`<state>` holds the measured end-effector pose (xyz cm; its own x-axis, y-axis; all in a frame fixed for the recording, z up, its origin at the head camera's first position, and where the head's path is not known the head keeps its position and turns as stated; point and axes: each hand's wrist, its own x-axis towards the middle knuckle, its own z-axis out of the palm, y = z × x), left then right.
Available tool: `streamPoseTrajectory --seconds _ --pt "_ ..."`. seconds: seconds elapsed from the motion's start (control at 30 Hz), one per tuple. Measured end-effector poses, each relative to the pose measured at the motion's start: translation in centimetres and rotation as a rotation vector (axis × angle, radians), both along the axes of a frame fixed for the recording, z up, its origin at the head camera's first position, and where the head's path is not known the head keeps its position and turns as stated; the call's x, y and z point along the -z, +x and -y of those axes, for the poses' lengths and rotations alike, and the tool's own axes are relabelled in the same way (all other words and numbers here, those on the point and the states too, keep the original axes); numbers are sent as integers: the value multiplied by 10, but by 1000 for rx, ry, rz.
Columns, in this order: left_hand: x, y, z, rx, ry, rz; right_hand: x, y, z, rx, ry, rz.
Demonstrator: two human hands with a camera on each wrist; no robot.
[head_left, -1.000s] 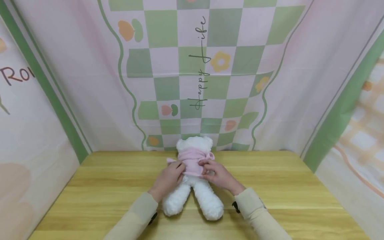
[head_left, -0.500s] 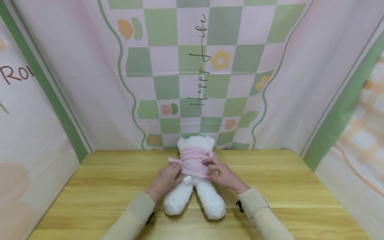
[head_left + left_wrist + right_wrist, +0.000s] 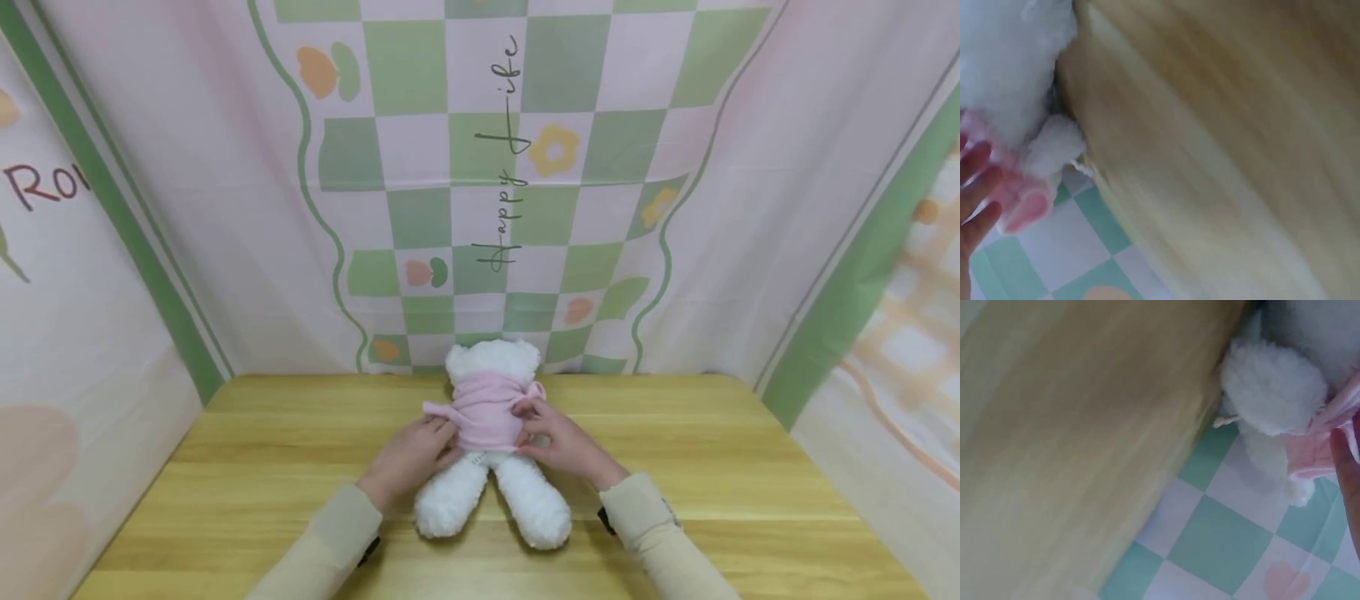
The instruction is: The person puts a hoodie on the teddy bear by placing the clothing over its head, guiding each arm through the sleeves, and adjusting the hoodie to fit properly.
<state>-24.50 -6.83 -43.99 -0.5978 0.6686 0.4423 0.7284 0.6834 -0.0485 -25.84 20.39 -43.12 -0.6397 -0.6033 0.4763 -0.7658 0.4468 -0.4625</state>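
A white plush teddy bear lies on the table, head toward the back wall and legs spread toward me; no face shows on it. It wears a pink shirt bunched in folds across the back. My left hand pinches the shirt's lower left side with bent fingers. On the other side, my right hand pinches the hem between thumb and fingers. A small white tag pokes out just under the hem. In the left wrist view, a pink sleeve sticks out beyond the fingers.
The wooden table runs back to a checkered green-and-white cloth hanging behind the bear's head. More printed cloth walls in the left side, with another panel on the right.
The shirt's hem has come down toward the legs, covering more of the tag. Both hands stay at the shirt's sides, and the bear has shifted slightly right in the view.
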Motion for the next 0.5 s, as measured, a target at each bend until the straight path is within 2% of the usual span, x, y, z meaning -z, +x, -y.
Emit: streamPoseTrajectory --seconds 0.1,0.17,0.3,0.37,0.5 --pt "3 1 -3 -42 33 -55 -1 1 1 1 -18 2" --pt "5 1 -4 -55 36 -122 -2 1 2 8 -27 16" --pt "6 1 -7 -56 59 -235 -5 2 2 39 -60 65" --pt "6 0 -6 -34 60 -236 -7 2 3 49 -77 85" --pt "3 0 -1 44 23 -161 -8 3 5 35 -72 80"
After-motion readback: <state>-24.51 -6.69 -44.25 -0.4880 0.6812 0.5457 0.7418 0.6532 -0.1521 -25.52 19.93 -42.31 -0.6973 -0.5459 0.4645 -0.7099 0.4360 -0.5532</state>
